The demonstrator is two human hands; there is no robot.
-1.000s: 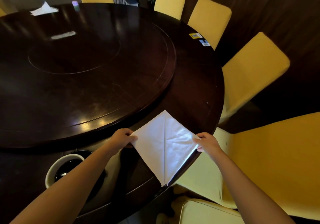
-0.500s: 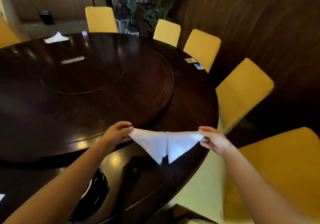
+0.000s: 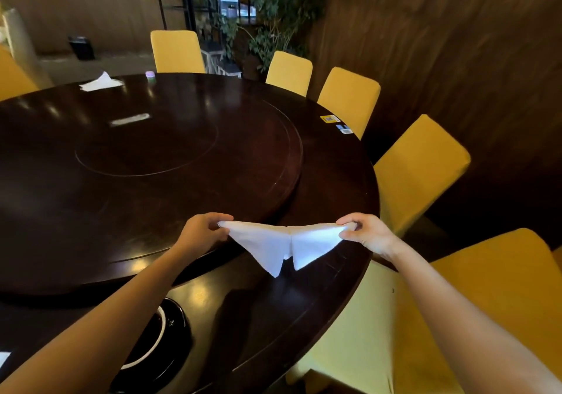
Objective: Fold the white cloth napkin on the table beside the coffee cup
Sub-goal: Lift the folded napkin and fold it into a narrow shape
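Yellow chairs [image 3: 419, 168] ring the dark table [image 3: 334, 180] beneath the pinched napkin [image 3: 273, 244]

Since 1 s ago I have raised the napkin [image 3: 286, 247] off the table [image 3: 182, 165]: it lay flat as a diamond, and now hangs stretched between my left hand [image 3: 202, 232] and right hand [image 3: 369, 235], two points drooping below the pinched corners.

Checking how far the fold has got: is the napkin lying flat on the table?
No: the left hand and right hand pinch the napkin by its outer corners, with its two points hanging above the table.
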